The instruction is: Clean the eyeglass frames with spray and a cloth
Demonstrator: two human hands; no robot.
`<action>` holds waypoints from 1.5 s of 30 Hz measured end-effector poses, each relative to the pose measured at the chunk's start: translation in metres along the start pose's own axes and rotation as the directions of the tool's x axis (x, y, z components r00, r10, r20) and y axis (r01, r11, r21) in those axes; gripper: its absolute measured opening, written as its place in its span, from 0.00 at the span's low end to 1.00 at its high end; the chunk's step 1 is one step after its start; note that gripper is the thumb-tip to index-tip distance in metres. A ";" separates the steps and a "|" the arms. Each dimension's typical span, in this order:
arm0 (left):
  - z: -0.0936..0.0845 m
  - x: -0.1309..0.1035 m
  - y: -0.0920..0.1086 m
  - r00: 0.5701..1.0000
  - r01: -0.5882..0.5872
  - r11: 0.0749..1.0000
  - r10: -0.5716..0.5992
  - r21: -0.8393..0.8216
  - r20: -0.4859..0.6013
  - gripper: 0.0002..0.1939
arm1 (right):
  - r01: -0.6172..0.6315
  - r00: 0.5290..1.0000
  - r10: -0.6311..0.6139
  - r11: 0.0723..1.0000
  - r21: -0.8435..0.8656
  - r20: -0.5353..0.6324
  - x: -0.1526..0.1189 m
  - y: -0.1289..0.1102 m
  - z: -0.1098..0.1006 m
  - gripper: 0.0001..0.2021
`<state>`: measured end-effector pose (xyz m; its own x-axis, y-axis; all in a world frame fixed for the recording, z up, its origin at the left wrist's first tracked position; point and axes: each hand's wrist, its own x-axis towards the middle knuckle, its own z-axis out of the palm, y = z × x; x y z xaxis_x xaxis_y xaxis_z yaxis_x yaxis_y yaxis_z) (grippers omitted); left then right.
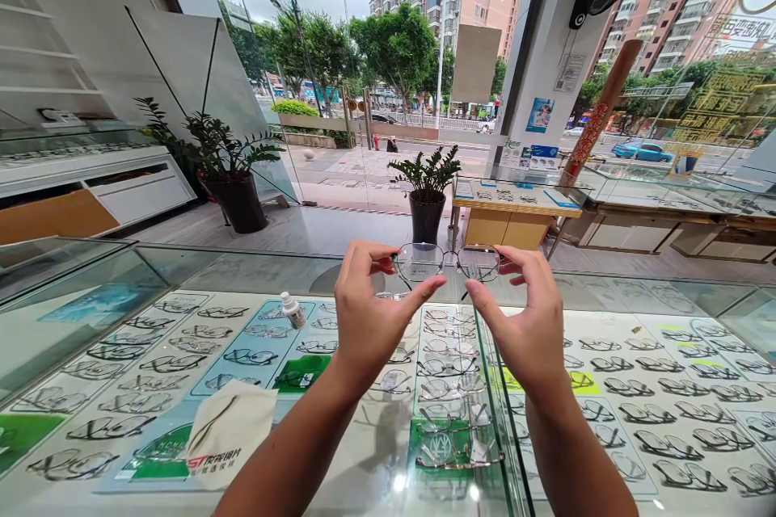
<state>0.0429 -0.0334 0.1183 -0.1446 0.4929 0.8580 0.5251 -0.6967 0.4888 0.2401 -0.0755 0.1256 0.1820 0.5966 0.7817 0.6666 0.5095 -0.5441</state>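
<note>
A pair of eyeglasses with thin dark rims is held up level above the glass display case. My left hand grips it at the left outer side, fingers behind and thumb stretched below the lens. At the other end, my right hand pinches the right outer side in much the same way. Small print shows on the left lens. Below and to the left of my arms, a cream cleaning cloth with printed lettering lies on the glass top. A small white bottle stands farther back on the glass.
Rows of eyeglasses fill the glass display case under my arms. Beyond it are a potted plant, a larger one at left, and a wooden display table. Glass doors face the street.
</note>
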 end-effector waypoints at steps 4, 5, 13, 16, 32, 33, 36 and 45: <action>0.000 0.000 0.000 1.000 0.000 1.000 0.000 -0.003 -0.001 0.29 | 0.009 1.000 -0.009 1.000 -0.006 -0.006 -0.001 0.000 0.000 0.21; 0.000 0.000 0.001 1.000 -0.003 1.000 0.003 -0.001 -0.003 0.29 | 0.010 1.000 -0.010 1.000 -0.005 -0.007 -0.001 0.000 0.000 0.21; -0.002 0.001 0.000 0.997 -0.076 0.997 0.077 0.029 -0.028 0.29 | -0.007 1.000 0.007 1.000 0.014 0.019 0.000 -0.001 -0.001 0.21; -0.002 0.001 -0.002 0.994 -0.102 0.995 0.102 0.016 -0.040 0.29 | -0.027 0.999 0.025 0.997 0.074 0.027 0.001 0.001 -0.002 0.23; 0.004 -0.003 -0.014 0.988 -0.139 0.988 0.133 -0.072 -0.084 0.32 | -0.205 0.975 0.221 0.836 0.509 0.029 0.009 0.025 0.006 0.13; 0.005 -0.003 -0.014 0.989 -0.130 0.988 0.124 -0.084 -0.079 0.32 | -0.208 0.975 0.220 0.828 0.521 0.041 0.009 0.027 0.008 0.13; 0.008 -0.002 -0.013 0.993 -0.103 0.987 0.096 -0.124 -0.062 0.30 | -0.217 0.975 0.206 0.803 0.555 0.083 0.009 0.030 0.011 0.14; 0.011 0.002 -0.009 0.998 -0.055 0.984 0.052 -0.172 -0.018 0.28 | -0.289 0.957 0.213 0.647 0.705 0.197 0.009 0.019 0.014 0.12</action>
<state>0.0467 -0.0201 0.1140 -0.1325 0.4462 0.8851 0.3802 -0.8018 0.4611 0.2442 -0.0514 0.1178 0.1739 0.8014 0.5722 -0.1308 0.5947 -0.7932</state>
